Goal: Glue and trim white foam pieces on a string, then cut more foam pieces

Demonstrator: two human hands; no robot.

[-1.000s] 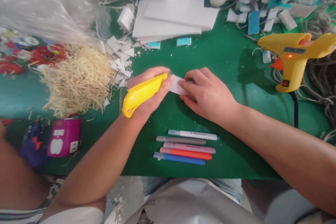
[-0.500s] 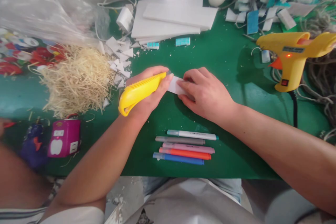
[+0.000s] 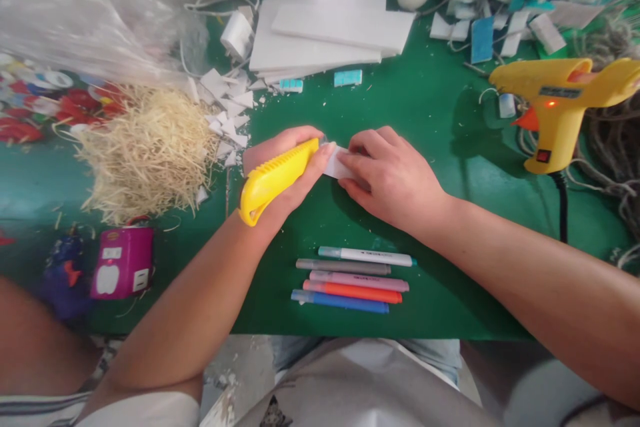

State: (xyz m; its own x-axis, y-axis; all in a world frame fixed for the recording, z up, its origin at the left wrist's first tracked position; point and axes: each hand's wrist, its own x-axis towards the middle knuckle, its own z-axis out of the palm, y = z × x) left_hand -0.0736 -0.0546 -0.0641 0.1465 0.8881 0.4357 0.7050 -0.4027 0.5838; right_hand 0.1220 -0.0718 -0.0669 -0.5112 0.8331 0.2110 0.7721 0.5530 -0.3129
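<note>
Well left of the yellow cutter sits a magenta box, with a heap of pale straw nearer to it. The left hand is closed around the cutter, its thumb reaching the small white piece just right of the cutter's front end; whether the blade touches it cannot be told. Right of the cutter and below it lie five markers. Farther right, the right hand grips the white piece with bent fingers, and well right of the cutter stands a yellow glue gun.
</note>
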